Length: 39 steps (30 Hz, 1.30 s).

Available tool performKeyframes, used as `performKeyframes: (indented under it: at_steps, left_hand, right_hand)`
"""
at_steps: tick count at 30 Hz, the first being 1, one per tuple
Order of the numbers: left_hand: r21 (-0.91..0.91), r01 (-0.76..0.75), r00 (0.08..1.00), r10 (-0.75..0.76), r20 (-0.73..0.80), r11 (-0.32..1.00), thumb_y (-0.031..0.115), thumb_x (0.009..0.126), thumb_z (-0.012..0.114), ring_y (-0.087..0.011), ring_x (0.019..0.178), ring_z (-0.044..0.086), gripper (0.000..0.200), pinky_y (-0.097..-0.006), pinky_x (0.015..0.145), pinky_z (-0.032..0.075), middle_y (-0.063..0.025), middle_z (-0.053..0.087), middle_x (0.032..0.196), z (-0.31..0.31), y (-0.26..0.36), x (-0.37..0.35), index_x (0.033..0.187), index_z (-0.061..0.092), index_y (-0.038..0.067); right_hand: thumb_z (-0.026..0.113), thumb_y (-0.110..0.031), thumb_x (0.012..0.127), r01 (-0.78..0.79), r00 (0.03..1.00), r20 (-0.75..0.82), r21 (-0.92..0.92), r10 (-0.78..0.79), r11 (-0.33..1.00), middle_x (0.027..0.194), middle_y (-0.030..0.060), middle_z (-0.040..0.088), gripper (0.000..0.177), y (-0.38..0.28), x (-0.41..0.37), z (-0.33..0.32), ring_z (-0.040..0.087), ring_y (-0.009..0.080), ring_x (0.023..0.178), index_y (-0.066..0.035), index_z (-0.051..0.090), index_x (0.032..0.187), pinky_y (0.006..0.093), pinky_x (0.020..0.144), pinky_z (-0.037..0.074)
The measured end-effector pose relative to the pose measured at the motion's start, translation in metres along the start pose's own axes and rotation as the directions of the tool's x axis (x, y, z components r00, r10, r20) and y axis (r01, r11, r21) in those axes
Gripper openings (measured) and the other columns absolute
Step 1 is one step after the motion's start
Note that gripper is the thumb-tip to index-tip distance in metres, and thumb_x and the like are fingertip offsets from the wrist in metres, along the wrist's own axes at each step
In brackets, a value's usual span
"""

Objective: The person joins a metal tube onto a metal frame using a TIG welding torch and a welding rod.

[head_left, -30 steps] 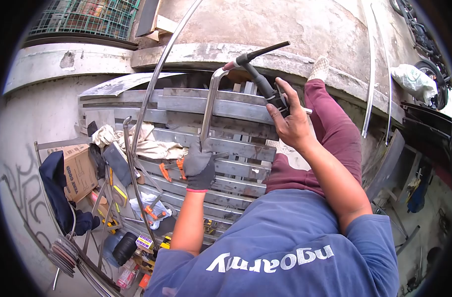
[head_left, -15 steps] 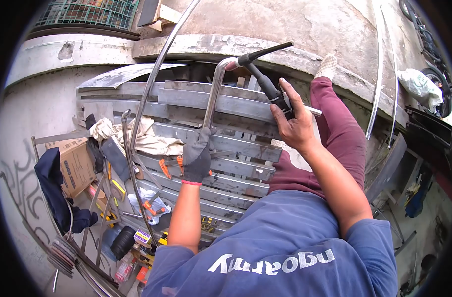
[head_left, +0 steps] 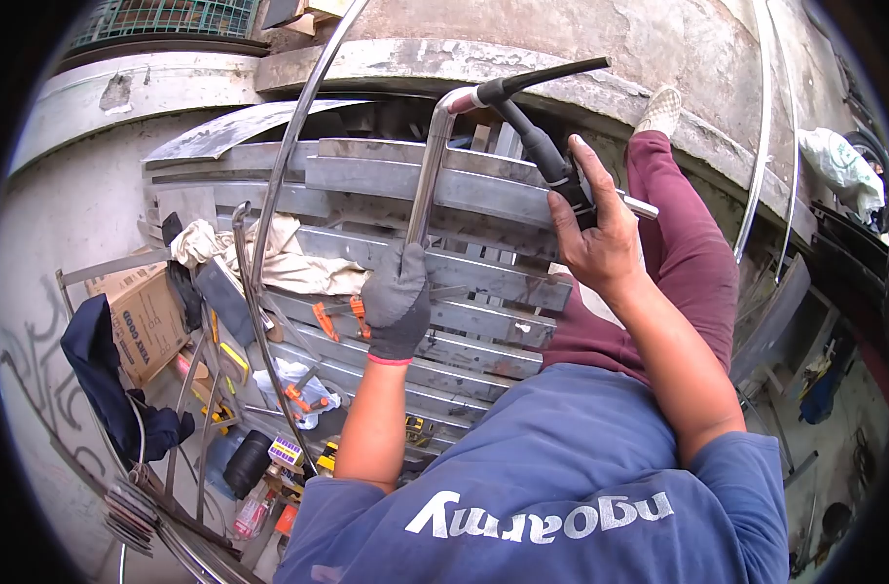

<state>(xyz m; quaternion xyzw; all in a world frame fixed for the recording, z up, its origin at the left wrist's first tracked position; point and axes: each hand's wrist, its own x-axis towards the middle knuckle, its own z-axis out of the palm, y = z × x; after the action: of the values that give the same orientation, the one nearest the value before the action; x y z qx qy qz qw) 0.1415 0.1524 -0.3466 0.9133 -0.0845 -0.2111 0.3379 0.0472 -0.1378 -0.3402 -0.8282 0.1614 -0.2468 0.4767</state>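
My left hand (head_left: 398,304), in a grey glove, is closed round the lower end of a shiny bent metal pipe (head_left: 428,180). The pipe rises to a bend near the ledge. My bare right hand (head_left: 602,229) grips the handle of a black welding torch (head_left: 542,146), with its index finger stretched along it. The pinkish nozzle (head_left: 464,100) is right by the pipe's bend; whether they touch is unclear. A short silver rod (head_left: 641,206) sticks out beside my right hand.
Flat metal bars (head_left: 483,316) lie under the pipe. Orange clamps (head_left: 325,321), a beige cloth (head_left: 308,273) and a cardboard box (head_left: 147,321) are at left. A long curved tube (head_left: 287,156) rises left of the pipe. Concrete ledge (head_left: 386,63) runs behind.
The whole view has shifted slightly. The pipe's bend, the torch and my right hand appear a little further right and up. Both hands keep their grips.
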Motion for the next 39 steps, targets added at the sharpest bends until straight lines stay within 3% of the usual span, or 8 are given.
performKeyframes:
  at_steps: [5,8,11,23,26,29,35,39]
  left_hand:
    - [-0.08,0.026,0.994,-0.034,-0.106,0.996,0.043,0.115,0.067,-0.0182,0.069,0.069,0.042,-0.0391,0.063,0.054,-0.0067,0.071,0.078,0.007,0.009,0.002,0.112,0.077,0.002]
    - [-0.215,0.248,0.966,-0.223,0.131,0.945,0.044,0.116,0.067,-0.0093,0.065,0.064,0.042,-0.0323,0.058,0.051,-0.0007,0.068,0.076,-0.008,0.014,0.009,0.116,0.077,0.003]
    - [-0.45,0.267,0.94,-0.127,0.317,0.852,0.036,0.119,0.062,-0.0046,0.056,0.055,0.033,-0.0229,0.052,0.043,0.0037,0.064,0.076,-0.016,-0.001,0.017,0.12,0.075,0.005]
    - [-0.52,0.348,0.87,-0.062,0.49,0.78,0.033,0.121,0.056,-0.0034,0.054,0.051,0.032,-0.0202,0.049,0.041,0.0061,0.058,0.074,-0.023,-0.02,0.027,0.123,0.072,0.006]
    - [-0.492,0.317,0.886,-0.068,0.459,0.811,0.059,0.12,0.048,-0.0044,0.052,0.048,0.062,-0.023,0.049,0.04,0.0057,0.054,0.068,-0.02,-0.014,0.026,0.116,0.078,0.005]
    - [-0.524,0.348,0.866,-0.053,0.497,0.778,0.035,0.122,0.055,-0.0037,0.054,0.051,0.033,-0.0201,0.05,0.041,0.0057,0.058,0.074,-0.022,-0.021,0.027,0.124,0.073,0.006]
    - [-0.506,0.338,0.872,-0.062,0.486,0.793,0.034,0.122,0.055,-0.0036,0.054,0.051,0.032,-0.0204,0.05,0.041,0.0057,0.057,0.074,-0.022,-0.019,0.027,0.122,0.073,0.007]
    - [-0.478,0.311,0.894,-0.082,0.44,0.822,0.058,0.12,0.05,-0.005,0.052,0.048,0.059,-0.0236,0.048,0.039,0.005,0.054,0.067,-0.019,-0.011,0.026,0.113,0.077,0.006]
  right_hand:
    - [0.078,-0.001,0.101,-0.087,0.996,0.025,0.049,0.086,0.995,0.135,0.0297,0.075,0.071,-0.002,0.001,-0.004,0.08,0.0395,0.114,-0.003,0.051,0.166,0.0431,0.099,0.061]
    - [0.077,-0.001,0.101,-0.057,0.998,0.012,0.025,0.056,0.998,0.142,0.0285,0.073,0.071,-0.001,0.0,-0.004,0.078,0.0411,0.12,-0.004,0.05,0.167,0.044,0.103,0.06]
    - [0.077,-0.001,0.101,-0.078,0.997,0.028,0.019,0.078,0.997,0.144,0.0271,0.072,0.071,-0.002,-0.001,-0.004,0.076,0.0415,0.124,-0.006,0.051,0.167,0.0441,0.104,0.06]
    - [0.079,0.0,0.098,-0.021,0.999,0.031,-0.015,0.022,1.0,0.116,0.0221,0.072,0.076,0.0,-0.001,0.004,0.073,0.0408,0.099,-0.009,0.05,0.168,0.0468,0.089,0.06]
    - [0.08,-0.001,0.098,0.023,1.0,0.012,-0.039,-0.022,0.999,0.106,0.0201,0.069,0.076,0.002,0.0,0.006,0.07,0.0393,0.09,-0.01,0.051,0.168,0.0475,0.082,0.058]
    - [0.08,-0.001,0.097,0.04,0.999,0.013,-0.075,-0.039,0.996,0.103,0.0195,0.068,0.078,0.004,-0.002,0.007,0.069,0.0384,0.087,-0.01,0.051,0.168,0.0474,0.08,0.058]
    - [0.081,0.001,0.094,0.078,0.997,0.002,-0.095,-0.078,0.992,0.101,0.0182,0.067,0.08,0.007,-0.003,0.01,0.068,0.0368,0.086,-0.01,0.052,0.168,0.0468,0.08,0.058]
    - [0.081,0.002,0.094,0.083,0.997,-0.003,-0.083,-0.083,0.993,0.1,0.0178,0.067,0.08,0.006,-0.002,0.01,0.067,0.0363,0.086,-0.009,0.052,0.167,0.0465,0.081,0.058]
